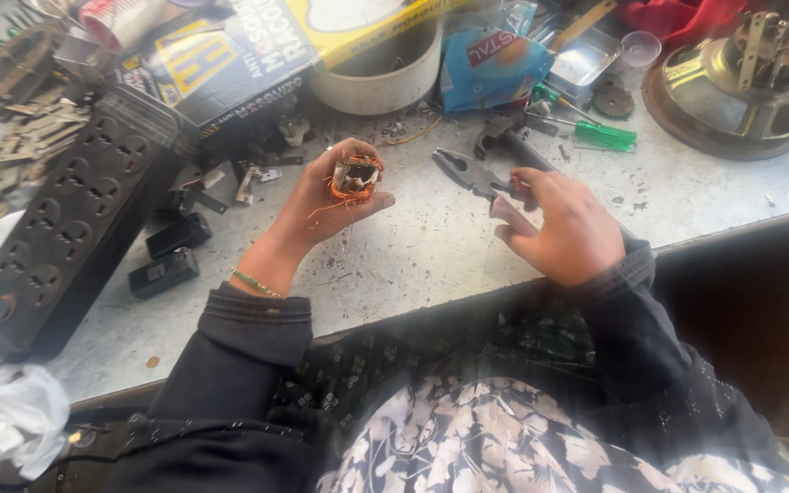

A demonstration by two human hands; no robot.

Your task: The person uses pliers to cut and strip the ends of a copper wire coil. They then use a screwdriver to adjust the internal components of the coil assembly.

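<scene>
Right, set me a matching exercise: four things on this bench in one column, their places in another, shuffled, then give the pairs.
Things:
1. coil
2. pliers
3. power strip
4. screwdriver

Places:
A. along the bench's left side, black, many sockets
B. held up in the left hand
C. far side of the bench, green handle, beside the blue packet
D. handles at the right hand, jaws pointing left

Pairs: 1-B, 2-D, 3-A, 4-C
</scene>
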